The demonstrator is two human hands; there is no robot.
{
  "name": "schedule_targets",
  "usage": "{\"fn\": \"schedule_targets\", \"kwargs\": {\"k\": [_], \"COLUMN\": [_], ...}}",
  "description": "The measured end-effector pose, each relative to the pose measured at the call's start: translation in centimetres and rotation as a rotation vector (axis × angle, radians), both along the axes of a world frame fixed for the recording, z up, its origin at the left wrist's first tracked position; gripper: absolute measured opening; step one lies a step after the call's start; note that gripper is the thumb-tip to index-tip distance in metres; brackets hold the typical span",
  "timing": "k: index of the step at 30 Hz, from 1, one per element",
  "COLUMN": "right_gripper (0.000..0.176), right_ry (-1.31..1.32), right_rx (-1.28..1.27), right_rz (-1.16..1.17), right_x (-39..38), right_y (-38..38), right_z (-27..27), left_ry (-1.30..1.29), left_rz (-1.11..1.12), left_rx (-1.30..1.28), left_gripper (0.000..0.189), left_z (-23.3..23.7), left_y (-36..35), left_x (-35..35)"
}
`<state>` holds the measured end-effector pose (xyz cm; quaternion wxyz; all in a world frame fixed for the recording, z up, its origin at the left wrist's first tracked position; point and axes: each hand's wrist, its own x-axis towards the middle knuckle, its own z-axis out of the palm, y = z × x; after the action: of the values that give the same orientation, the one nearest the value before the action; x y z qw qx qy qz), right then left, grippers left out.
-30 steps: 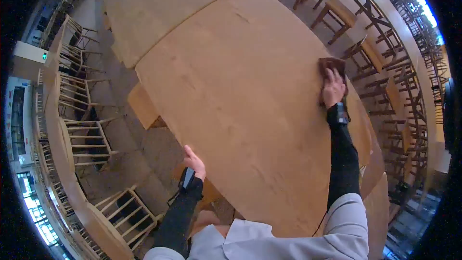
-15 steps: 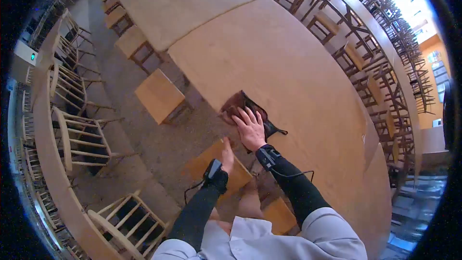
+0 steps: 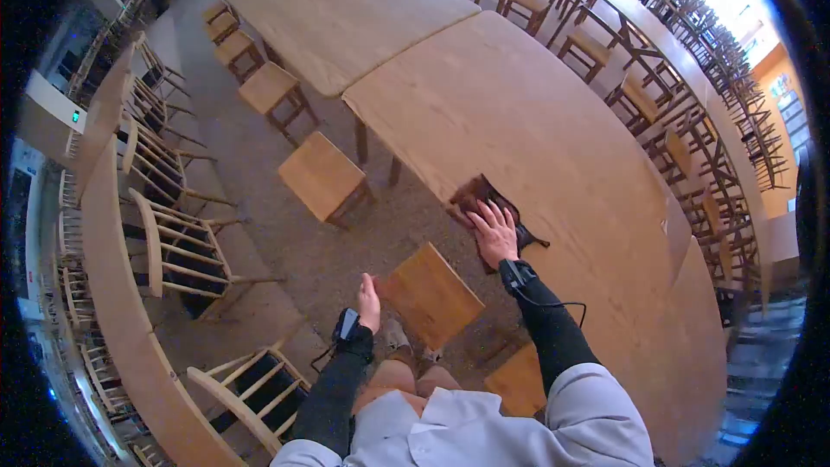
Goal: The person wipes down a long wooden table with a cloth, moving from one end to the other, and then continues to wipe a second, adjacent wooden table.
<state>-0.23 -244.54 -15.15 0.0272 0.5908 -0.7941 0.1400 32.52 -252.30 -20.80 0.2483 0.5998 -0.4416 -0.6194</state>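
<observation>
My right hand [image 3: 495, 233] lies flat on a dark reddish-brown cloth [image 3: 476, 192], fingers spread. The cloth is crumpled at the long edge of a light wooden table [image 3: 553, 130], and a thin dark loop sticks out from its right corner. Part of it is hidden under my palm. In the air over the floor, my left hand [image 3: 369, 304] holds nothing; its fingers are stretched and held upright. Beside it stands a wooden stool [image 3: 430, 296], whose seat edge is close to the fingers. Both wrists carry black straps with small devices and cables.
A second table [image 3: 346, 13] adjoins the far end. Another stool [image 3: 322, 175] stands by the table's left side, with several more beyond. On the left, spindle-back chairs [image 3: 186, 251] line a long, narrow table [image 3: 117, 268]. One more stool [image 3: 517, 380] is near my legs.
My view has shifted, so the table and cloth appear further right. My left hand has moved away from the table to the left of the stool. My right hand stays on the cloth.
</observation>
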Motion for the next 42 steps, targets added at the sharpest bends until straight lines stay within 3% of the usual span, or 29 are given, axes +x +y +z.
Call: {"fn": "schedule_targets", "kwargs": {"k": [5, 7, 8, 11, 12, 16, 19, 23, 24, 25, 27, 29, 31, 32, 37, 39, 42], "right_gripper": [0.041, 0.042, 0.041, 0.041, 0.042, 0.042, 0.044, 0.06, 0.06, 0.06, 0.054, 0.054, 0.051, 0.06, 0.053, 0.041, 0.041], "right_ry": [-0.054, -0.038, -0.034, -0.033, -0.027, -0.004, -0.007, 0.038, 0.042, 0.038, -0.023, -0.043, -0.077, -0.031, -0.059, -0.124, -0.082], "right_rx": [-0.052, -0.051, -0.054, -0.1, -0.073, -0.023, 0.065, 0.054, 0.079, 0.108, 0.037, 0.017, 0.039, 0.056, -0.083, -0.075, -0.01], "right_rz": [-0.08, -0.136, -0.181, -0.281, -0.311, -0.378, -0.463, -0.559, -0.566, -0.574, -0.502, -0.461, -0.43, -0.441, -0.422, -0.366, -0.385], "right_x": [-0.6, -1.0, -1.2, -1.6, -1.5, -1.1, -0.3, 0.2, 0.5, 0.9, 1.4, 1.8, 1.9, 1.9, 1.9, 2.3, 4.3], "right_y": [9.0, 12.8, 14.5, 16.6, 16.7, 16.6, 14.0, 7.2, 4.3, 1.3, -4.8, -10.7, -15.4, -16.8, -16.9, -16.0, -13.0], "right_z": [1.0, 0.7, 0.8, 0.5, 0.2, -0.4, 0.0, -1.7, -1.5, -1.4, -0.1, 0.8, 1.2, 0.8, 0.6, 1.0, 1.6], "left_ry": [-0.259, -0.241, -0.282, -0.266, -0.349, -0.342, -0.402, -0.395, -0.366, -0.362, -0.291, -0.46, -0.325, -0.32, -0.158, -0.179, -0.16], "left_rz": [0.054, 0.098, 0.048, 0.033, -0.095, -0.27, -0.295, -0.37, -0.533, -0.555, -0.497, -0.58, -0.583, -0.596, -0.64, -0.767, -0.764], "left_rx": [0.002, -0.254, -0.251, -0.384, -0.407, -0.389, -0.402, -0.515, -0.513, -0.506, -0.561, -0.525, -0.612, -0.617, -1.044, -1.024, -1.112], "left_gripper": [0.075, 0.073, 0.07, 0.066, 0.062, 0.06, 0.06, 0.059, 0.056, 0.056, 0.053, 0.047, 0.038, 0.038, 0.031, 0.036, 0.05], "left_z": [-4.6, -9.5, -10.3, -3.2, -2.7, -3.2, -6.5, -5.4, -5.5, -5.8, -3.5, -1.6, 0.4, 0.6, 3.7, 4.3, 4.5], "left_y": [-0.6, -0.9, -1.4, -1.2, -1.9, -5.4, -9.3, -15.3, -17.8, -20.0, -24.1, -28.6, -32.5, -34.0, -37.1, -37.0, -35.2], "left_x": [3.9, 4.6, 4.8, 0.4, 0.3, -0.5, 0.0, -0.9, -0.3, -0.2, -1.3, -2.2, -3.9, -4.9, -11.7, -14.2, -17.8]}}
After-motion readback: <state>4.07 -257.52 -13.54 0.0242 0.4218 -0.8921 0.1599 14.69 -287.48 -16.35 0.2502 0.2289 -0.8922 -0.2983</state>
